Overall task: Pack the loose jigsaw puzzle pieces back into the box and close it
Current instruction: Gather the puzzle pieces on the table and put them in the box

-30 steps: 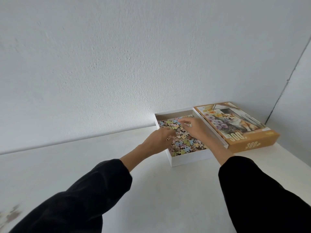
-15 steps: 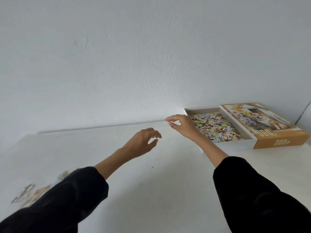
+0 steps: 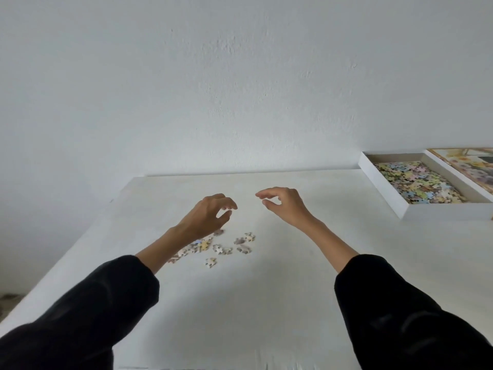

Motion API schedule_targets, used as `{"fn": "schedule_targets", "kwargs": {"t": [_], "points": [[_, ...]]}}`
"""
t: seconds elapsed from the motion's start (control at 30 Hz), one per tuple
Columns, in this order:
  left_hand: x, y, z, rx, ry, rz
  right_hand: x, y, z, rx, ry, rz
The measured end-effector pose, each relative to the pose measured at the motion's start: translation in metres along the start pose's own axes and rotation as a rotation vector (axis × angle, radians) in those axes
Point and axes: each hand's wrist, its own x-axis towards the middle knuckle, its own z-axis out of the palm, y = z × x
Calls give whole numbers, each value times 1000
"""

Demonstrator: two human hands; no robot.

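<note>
Left hand [image 3: 205, 217] and right hand [image 3: 285, 206] hover empty, fingers loosely curled, above loose pieces [image 3: 226, 248] on the table [image 3: 266, 303], likely set to scoop; box [image 3: 384, 188] sits open at right, lid [image 3: 472, 166] beside it.

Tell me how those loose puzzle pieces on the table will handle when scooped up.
The loose pieces look thin and flat, so probably light and stiff, yet awkward to pinch off the table. Lying mostly apart, they would likely slide and scatter when pushed, not roll.
</note>
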Motion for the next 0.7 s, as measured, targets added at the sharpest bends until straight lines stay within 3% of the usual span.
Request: {"fn": "schedule_targets", "kwargs": {"t": [0.3, 0.4, 0.57, 0.7], "points": [[-89, -68, 3, 93, -78, -216, -35, -13, 73, -60, -89, 21], [-110, -78, 14, 114, -148, -303, -50, -14, 86, -201, -223, 22], [-106, -65, 23, 81, -204, -265, -58, -24, 97, -417, -411, 1], [-95, -59, 28, -14, -173, -165, -53, -25, 105, -496, -414, 14]]}}
